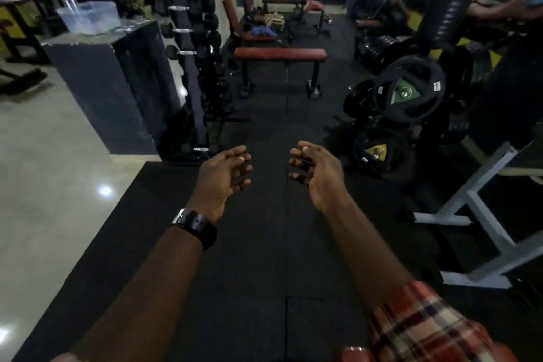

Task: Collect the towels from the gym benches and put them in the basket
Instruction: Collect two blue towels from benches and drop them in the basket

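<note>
Towels (266, 30) well beyond loose fingers (238, 155)

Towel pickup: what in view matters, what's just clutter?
Job: crumpled blue towel on far red padded bench; patterned yellow-brown cloth just behind; clear plastic tub, possibly the basket; left hand, right hand, both empty.
Clutter: black dumbbell rack, black weight plates, white metal frame.

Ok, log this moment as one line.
left hand: empty, fingers loose | right hand: empty, fingers loose | blue towel: on second bench ahead | clear tub: on black counter
</note>
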A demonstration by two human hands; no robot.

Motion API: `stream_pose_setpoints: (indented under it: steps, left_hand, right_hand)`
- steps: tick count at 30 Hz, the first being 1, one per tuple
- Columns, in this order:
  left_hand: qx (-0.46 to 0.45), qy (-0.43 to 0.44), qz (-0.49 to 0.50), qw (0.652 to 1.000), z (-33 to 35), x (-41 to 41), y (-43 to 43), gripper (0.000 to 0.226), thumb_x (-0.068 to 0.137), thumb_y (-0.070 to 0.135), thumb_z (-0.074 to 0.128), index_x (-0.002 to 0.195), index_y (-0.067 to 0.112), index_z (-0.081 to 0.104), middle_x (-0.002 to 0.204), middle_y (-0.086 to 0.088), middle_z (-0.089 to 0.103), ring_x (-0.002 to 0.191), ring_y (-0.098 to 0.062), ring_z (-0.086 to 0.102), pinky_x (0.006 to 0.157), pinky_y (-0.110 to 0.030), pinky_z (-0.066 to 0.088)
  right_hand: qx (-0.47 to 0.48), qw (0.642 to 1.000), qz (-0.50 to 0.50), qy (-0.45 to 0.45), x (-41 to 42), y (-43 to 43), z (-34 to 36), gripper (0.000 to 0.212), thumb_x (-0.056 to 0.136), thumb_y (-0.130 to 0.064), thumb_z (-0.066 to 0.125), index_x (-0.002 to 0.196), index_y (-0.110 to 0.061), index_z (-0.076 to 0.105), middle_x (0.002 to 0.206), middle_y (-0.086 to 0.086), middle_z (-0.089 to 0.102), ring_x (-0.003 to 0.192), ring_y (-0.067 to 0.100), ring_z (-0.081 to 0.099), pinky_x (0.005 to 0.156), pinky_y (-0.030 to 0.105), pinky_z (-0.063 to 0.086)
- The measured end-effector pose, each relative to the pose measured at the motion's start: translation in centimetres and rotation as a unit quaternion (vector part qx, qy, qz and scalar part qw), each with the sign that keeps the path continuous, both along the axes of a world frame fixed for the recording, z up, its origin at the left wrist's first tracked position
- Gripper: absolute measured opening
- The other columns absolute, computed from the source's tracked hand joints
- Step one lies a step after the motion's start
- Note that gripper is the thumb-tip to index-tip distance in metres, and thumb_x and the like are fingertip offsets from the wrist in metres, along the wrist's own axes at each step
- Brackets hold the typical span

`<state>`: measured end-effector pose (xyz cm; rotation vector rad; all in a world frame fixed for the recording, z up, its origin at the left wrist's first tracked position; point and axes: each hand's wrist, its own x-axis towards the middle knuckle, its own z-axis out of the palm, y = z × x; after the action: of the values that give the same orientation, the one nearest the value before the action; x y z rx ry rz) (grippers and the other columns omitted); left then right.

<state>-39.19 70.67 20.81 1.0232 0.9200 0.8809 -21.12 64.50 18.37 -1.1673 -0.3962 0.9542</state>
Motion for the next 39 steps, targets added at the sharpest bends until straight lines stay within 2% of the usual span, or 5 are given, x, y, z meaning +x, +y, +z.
stream_pose_setpoints:
  steps: [7,14,20,28,39]
  left_hand:
    - [0.017,-0.012,-0.064,0.998,-0.5,7.7,18.4,0.020,0.097,0.009,0.052,0.105,0.018,0.067,0.096,0.002,0.070,0.083,-0.013,0.066,0.075,-0.031,0.055]
    - [0.000,0.010,-0.112,0.994,0.3,14.6,37.2,0.024,0.098,0.009,0.050,0.116,0.015,0.064,0.101,0.000,0.069,0.086,-0.013,0.065,0.075,-0.029,0.054]
    - [0.022,0.022,-0.141,0.989,0.1,22.5,50.2,0.019,0.098,0.019,0.053,0.111,0.017,0.067,0.106,-0.001,0.069,0.096,-0.017,0.064,0.084,-0.034,0.054]
    - [0.082,0.007,-0.159,0.984,1.4,38.1,68.4,0.030,0.101,0.039,0.044,0.102,0.023,0.069,0.105,0.000,0.069,0.099,-0.019,0.064,0.089,-0.038,0.052]
    - [0.087,0.000,-0.104,0.991,2.1,58.3,89.9,0.023,0.100,0.030,0.048,0.099,0.022,0.069,0.100,-0.001,0.070,0.096,-0.020,0.066,0.083,-0.036,0.054]
  right_hand:
    - [0.010,0.999,-0.043,-0.025,5.6,16.5,-0.4,0.016,0.095,-0.016,0.054,0.098,-0.018,0.069,0.086,0.000,0.075,0.075,0.015,0.070,0.059,0.031,0.056]
    - [-0.001,0.994,-0.098,-0.044,11.3,33.6,1.2,0.014,0.095,-0.017,0.056,0.100,-0.018,0.069,0.087,0.001,0.074,0.074,0.013,0.068,0.060,0.031,0.056]
    - [-0.006,0.990,-0.115,-0.077,18.1,46.3,1.4,0.025,0.098,-0.036,0.049,0.105,-0.021,0.068,0.110,0.004,0.068,0.097,0.017,0.061,0.071,0.036,0.054]
    - [0.007,0.990,-0.114,-0.081,34.0,63.3,2.2,0.040,0.099,-0.049,0.042,0.121,-0.023,0.062,0.129,0.002,0.060,0.117,0.018,0.054,0.088,0.041,0.051]
    - [0.022,0.993,-0.087,-0.083,55.6,85.0,4.1,0.033,0.097,-0.050,0.045,0.106,-0.027,0.067,0.123,0.002,0.066,0.113,0.020,0.060,0.076,0.036,0.054]
